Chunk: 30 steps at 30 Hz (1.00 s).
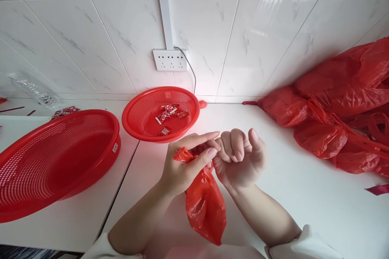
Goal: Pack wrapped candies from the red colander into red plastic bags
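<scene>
My left hand (pixel 184 168) is closed around the gathered neck of a small red plastic bag (pixel 206 206). A crumpled end of the bag pokes out above the thumb, and its body hangs down toward the table's near edge. My right hand (pixel 238 156) is just to the right, its fingers curled into the palm and its thumb raised. The fingertips of my left hand meet the curled fingers of the right. Whether the right fingers grip anything is hidden. Beyond my hands, a round red plastic basket (pixel 133 126) holds several small red-and-white wrapped packets (pixel 165 116).
A larger red perforated basket (pixel 103 119) stands at the left. Behind it lies a clear plastic bottle (pixel 35 91). Several filled red plastic bags (pixel 340 85) are heaped at the right against the tiled wall. A power socket (pixel 170 60) with a grey cable is on the wall.
</scene>
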Each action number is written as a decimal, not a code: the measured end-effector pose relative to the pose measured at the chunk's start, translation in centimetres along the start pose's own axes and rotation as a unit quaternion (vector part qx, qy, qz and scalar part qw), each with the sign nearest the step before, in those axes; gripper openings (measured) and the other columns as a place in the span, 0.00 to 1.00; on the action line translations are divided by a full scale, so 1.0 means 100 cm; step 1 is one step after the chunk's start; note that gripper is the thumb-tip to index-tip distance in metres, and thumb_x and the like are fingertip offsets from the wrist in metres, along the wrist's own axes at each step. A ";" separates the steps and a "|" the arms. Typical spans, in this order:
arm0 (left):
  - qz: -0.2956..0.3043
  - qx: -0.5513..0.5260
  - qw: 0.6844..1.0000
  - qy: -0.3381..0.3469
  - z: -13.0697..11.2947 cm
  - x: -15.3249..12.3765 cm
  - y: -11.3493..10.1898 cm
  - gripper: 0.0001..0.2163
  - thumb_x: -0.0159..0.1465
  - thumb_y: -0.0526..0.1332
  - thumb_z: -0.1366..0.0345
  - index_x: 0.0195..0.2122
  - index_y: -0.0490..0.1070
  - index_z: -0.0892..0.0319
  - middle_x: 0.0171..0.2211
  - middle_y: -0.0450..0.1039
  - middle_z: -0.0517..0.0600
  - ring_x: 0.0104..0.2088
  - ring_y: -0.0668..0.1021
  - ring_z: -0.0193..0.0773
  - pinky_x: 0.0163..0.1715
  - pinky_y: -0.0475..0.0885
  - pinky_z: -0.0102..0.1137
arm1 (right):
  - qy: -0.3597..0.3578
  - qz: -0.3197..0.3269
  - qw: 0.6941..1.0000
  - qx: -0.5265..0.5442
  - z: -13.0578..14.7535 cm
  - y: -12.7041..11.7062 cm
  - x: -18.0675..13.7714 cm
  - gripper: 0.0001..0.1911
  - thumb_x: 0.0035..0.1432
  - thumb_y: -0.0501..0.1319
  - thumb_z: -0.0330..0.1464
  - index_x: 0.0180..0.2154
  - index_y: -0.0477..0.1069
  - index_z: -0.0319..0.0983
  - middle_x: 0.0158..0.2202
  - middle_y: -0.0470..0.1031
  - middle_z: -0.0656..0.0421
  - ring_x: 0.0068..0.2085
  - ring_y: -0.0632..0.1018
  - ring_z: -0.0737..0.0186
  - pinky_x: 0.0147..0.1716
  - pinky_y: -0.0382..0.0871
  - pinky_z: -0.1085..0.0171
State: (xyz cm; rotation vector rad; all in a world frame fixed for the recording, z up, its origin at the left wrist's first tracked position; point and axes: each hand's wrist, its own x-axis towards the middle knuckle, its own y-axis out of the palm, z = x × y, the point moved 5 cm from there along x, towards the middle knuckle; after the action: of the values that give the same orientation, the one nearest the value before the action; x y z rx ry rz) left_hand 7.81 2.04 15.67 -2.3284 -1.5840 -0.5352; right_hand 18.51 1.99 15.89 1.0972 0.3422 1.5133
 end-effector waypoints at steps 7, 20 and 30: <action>-0.026 0.033 0.998 0.039 -0.001 0.000 0.001 0.15 0.61 0.63 0.73 0.48 0.76 0.56 0.33 0.77 0.49 0.28 0.77 0.30 0.28 0.75 0.25 | -0.007 -0.006 1.000 -0.004 -0.001 -0.001 -0.003 0.26 0.63 0.49 0.40 0.15 0.51 0.38 0.13 0.46 0.66 0.16 0.51 0.71 0.21 0.52 0.66; -0.015 0.033 0.997 0.063 0.001 0.002 0.000 0.17 0.59 0.66 0.71 0.51 0.75 0.55 0.31 0.73 0.49 0.31 0.76 0.33 0.31 0.75 0.28 | -0.004 0.011 1.000 0.002 -0.004 -0.002 -0.001 0.25 0.64 0.47 0.38 0.15 0.49 0.38 0.13 0.44 0.65 0.16 0.51 0.71 0.19 0.53 0.66; 0.013 -0.037 0.999 0.018 0.006 0.010 -0.016 0.14 0.70 0.50 0.64 0.54 0.67 0.55 0.34 0.73 0.49 0.29 0.75 0.31 0.32 0.74 0.29 | 0.003 0.098 0.916 -0.388 0.021 -0.027 0.024 0.10 0.63 0.58 0.39 0.43 0.70 0.43 0.39 0.72 0.59 0.41 0.73 0.62 0.47 0.66 0.59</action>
State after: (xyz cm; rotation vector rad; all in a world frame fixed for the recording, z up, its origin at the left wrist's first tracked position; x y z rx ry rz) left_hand 6.72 3.74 15.56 -2.3744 -1.5417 -0.6358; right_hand 22.07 4.12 16.06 0.4927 -0.3670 1.6100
